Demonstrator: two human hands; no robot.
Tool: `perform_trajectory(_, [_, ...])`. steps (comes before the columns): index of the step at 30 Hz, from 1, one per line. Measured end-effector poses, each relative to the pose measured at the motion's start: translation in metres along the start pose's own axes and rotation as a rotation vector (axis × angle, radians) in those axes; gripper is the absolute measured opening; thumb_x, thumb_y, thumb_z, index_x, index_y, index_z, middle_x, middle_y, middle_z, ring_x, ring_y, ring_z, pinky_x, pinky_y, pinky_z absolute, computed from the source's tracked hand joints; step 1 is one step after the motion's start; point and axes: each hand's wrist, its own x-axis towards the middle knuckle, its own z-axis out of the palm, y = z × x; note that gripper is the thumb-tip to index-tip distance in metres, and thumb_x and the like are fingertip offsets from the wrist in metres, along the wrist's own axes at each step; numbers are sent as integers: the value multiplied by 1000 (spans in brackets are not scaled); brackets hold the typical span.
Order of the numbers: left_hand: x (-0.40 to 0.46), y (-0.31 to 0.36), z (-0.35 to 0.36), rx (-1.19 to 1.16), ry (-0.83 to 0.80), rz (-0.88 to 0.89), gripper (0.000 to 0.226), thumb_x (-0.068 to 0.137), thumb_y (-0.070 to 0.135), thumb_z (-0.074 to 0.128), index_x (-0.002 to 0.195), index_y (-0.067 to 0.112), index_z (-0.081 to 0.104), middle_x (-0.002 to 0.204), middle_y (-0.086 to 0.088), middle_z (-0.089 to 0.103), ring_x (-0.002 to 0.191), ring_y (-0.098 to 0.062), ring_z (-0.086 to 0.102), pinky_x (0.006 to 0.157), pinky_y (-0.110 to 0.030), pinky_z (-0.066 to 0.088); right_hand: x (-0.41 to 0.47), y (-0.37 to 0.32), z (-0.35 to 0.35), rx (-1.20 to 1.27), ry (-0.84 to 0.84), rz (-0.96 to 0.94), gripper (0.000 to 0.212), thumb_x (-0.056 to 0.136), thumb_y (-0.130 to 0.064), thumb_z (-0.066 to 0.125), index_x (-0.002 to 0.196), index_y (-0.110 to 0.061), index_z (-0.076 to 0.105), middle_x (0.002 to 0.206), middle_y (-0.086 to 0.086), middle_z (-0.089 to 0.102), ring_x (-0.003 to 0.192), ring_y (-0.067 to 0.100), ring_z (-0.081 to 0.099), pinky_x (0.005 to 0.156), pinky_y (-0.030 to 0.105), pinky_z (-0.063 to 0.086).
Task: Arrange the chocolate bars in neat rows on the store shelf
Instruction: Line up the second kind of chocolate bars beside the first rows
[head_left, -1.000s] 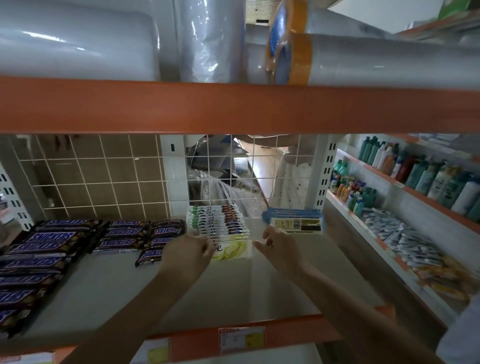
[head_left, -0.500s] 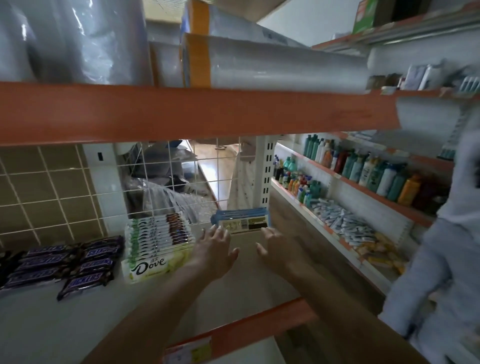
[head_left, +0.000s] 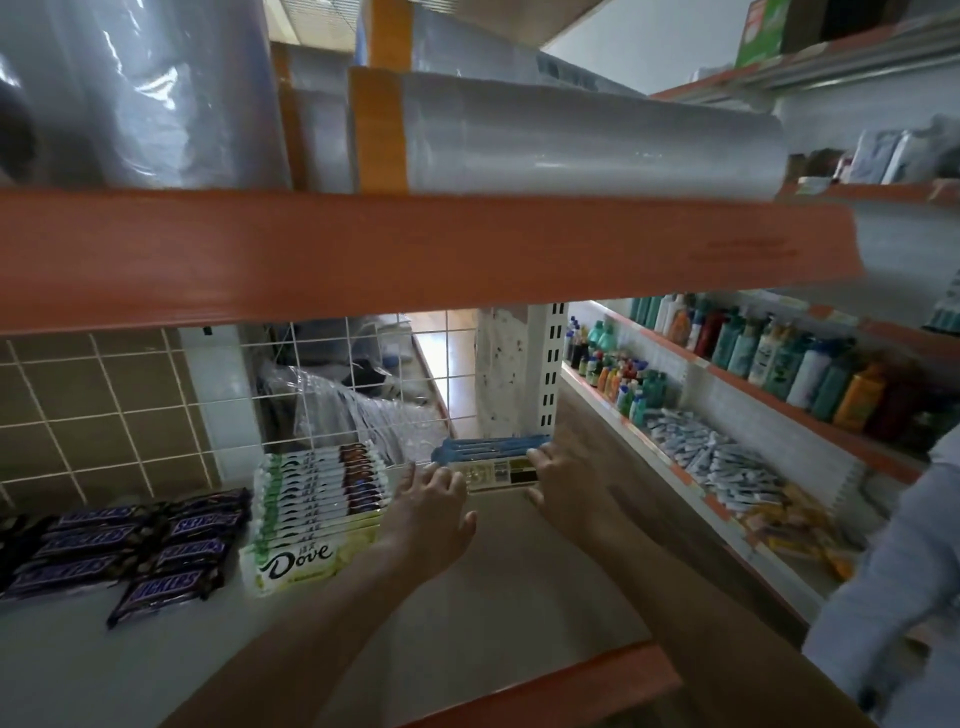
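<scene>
Your left hand (head_left: 434, 512) and right hand (head_left: 563, 475) bracket the stack of flat blue-wrapped chocolate bars (head_left: 493, 457) at the grey shelf's (head_left: 493, 613) back; fingers touch its ends, a firm grasp can't be confirmed. White-green Dove bars (head_left: 317, 512) sit just left, dark Snickers bars (head_left: 130, 551) beyond.

A broad orange shelf edge (head_left: 415, 249) crosses the view from 9 to 3 o'clock, with large rolls of clear film (head_left: 587, 135) lying on it toward 12. Behind the lower deck, at 9 o'clock, a brown tiled wall (head_left: 98, 415) shows through a white wire grid (head_left: 337, 384). A white slotted upright (head_left: 548, 364) stands near centre. At 3 o'clock, orange-edged side shelves (head_left: 753, 395) carry coloured bottles (head_left: 779, 358) and small packets (head_left: 727, 462). A sunlit wooden floor (head_left: 447, 348) glows beyond the grid.
</scene>
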Motion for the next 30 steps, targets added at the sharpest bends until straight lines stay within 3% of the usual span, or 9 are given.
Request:
perform_trajectory(7, [-1, -10, -2, 38, 18, 18, 53, 96, 41, 32, 141, 12, 29, 143, -7, 36, 138, -21, 25, 118, -39, 1, 8, 3, 6, -118, 3, -39, 30, 97, -27, 45, 124, -17, 51, 125, 5, 52, 114, 18, 50, 102, 32, 38])
perform_trajectory(12, [-3, -17, 1, 51, -7, 12, 52, 95, 41, 31, 140, 14, 29, 143, -6, 36, 137, -21, 24, 118, -40, 4, 12, 4, 4, -62, -17, -25, 33, 95, -28, 50, 125, -15, 47, 132, 6, 46, 123, 20, 42, 105, 31, 33])
perform_trajectory(19, [-10, -20, 0, 36, 42, 8, 51, 95, 41, 30, 139, 14, 32, 143, -5, 37, 137, -19, 26, 118, -40, 4, 11, 5, 6, -65, 4, -2, 36, 90, -35, 57, 122, -18, 51, 126, 4, 49, 117, 19, 46, 101, 31, 40])
perform_trajectory(23, [-16, -23, -3, -125, 100, 14, 48, 95, 37, 36, 138, 15, 36, 142, -3, 39, 135, -17, 29, 118, -32, 10, 3, 4, -1, -53, 47, -95, 26, 90, -28, 58, 113, -16, 59, 117, 4, 59, 106, 17, 57, 95, 31, 48])
perform_trajectory(27, [-24, -29, -11, -323, 177, -7, 47, 93, 31, 47, 136, 15, 41, 139, -3, 43, 130, -16, 36, 104, -22, 29, -4, 1, -10, 30, 25, -163, 18, 94, -27, 52, 106, -18, 61, 113, -1, 64, 98, 12, 62, 89, 26, 50])
perform_trajectory(30, [-28, -34, -15, -523, 174, -92, 46, 90, 26, 57, 133, 13, 46, 135, -4, 47, 123, -15, 44, 95, -18, 34, -9, -3, -24, 206, -4, -130, 16, 92, -29, 56, 95, -16, 65, 105, -1, 65, 95, 12, 61, 89, 23, 49])
